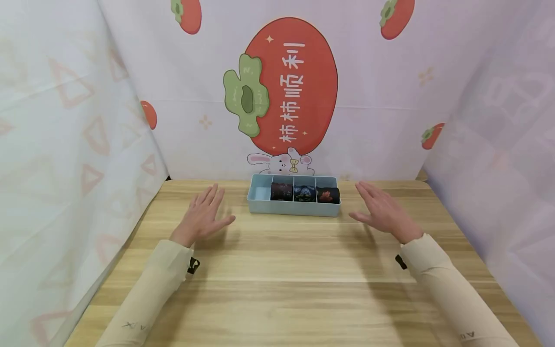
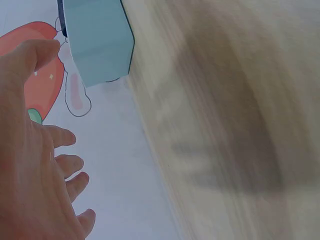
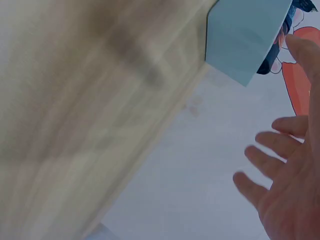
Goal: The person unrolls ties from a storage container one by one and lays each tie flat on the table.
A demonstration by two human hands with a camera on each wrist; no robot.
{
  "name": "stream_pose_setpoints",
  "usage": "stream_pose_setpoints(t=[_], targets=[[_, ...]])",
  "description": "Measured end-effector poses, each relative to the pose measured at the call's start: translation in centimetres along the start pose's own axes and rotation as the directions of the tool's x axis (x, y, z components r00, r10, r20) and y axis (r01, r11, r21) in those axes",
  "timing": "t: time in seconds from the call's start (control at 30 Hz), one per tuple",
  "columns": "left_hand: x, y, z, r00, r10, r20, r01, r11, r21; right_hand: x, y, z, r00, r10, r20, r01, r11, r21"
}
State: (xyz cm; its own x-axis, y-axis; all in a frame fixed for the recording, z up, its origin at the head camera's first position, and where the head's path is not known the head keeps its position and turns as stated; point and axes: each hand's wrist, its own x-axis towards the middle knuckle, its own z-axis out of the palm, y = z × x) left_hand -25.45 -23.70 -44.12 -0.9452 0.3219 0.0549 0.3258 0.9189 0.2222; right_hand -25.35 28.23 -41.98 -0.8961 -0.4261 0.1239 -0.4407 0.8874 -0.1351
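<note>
A light blue divided box [image 1: 295, 208] stands at the back of the wooden table. Its leftmost compartment [image 1: 261, 187] holds nothing. The other three each contain a dark rolled cloth item: a brownish one [image 1: 282, 192], a blue-patterned one [image 1: 305, 193] and a black one with a red-orange motif [image 1: 328, 195]. To the left of the box is my left hand [image 1: 203, 217], fingers extended and thumb toward the box, touching nothing. My right hand [image 1: 383, 212] is on the other side, likewise spread and apart from the box. Both wrist views show the box's end wall [image 2: 100, 42] near the thumb.
The wooden tabletop [image 1: 286, 289] stretches in front of the box. Behind it hangs a white cloth backdrop [image 1: 373, 120] printed with persimmons and a rabbit. White cloth [image 1: 65, 144] also lines the left side, and more [image 1: 503, 159] lines the right.
</note>
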Motion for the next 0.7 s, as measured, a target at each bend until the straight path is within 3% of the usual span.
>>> stream_pose_setpoints(t=[0.1,0.23,0.53,0.7], targets=[[1.1,0.4,-0.2,1.000,0.022,0.005,-0.022,1.000,0.009,1.5,0.0,-0.7,0.998,-0.053,0.030,0.052,0.997,0.054],[3.1,1.2,-0.4,0.998,0.059,0.023,-0.059,0.998,0.013,3.8,-0.3,-1.8,0.992,-0.065,0.110,0.054,0.994,0.097],[7.3,3.4,-1.2,0.991,0.096,0.097,-0.100,0.994,0.035,8.8,-1.6,-2.8,0.962,-0.107,0.252,0.099,0.994,0.045],[9.1,4.7,-0.8,0.987,0.091,0.135,-0.097,0.995,0.039,10.7,-2.1,-2.5,0.943,-0.107,0.315,0.111,0.994,0.007]])
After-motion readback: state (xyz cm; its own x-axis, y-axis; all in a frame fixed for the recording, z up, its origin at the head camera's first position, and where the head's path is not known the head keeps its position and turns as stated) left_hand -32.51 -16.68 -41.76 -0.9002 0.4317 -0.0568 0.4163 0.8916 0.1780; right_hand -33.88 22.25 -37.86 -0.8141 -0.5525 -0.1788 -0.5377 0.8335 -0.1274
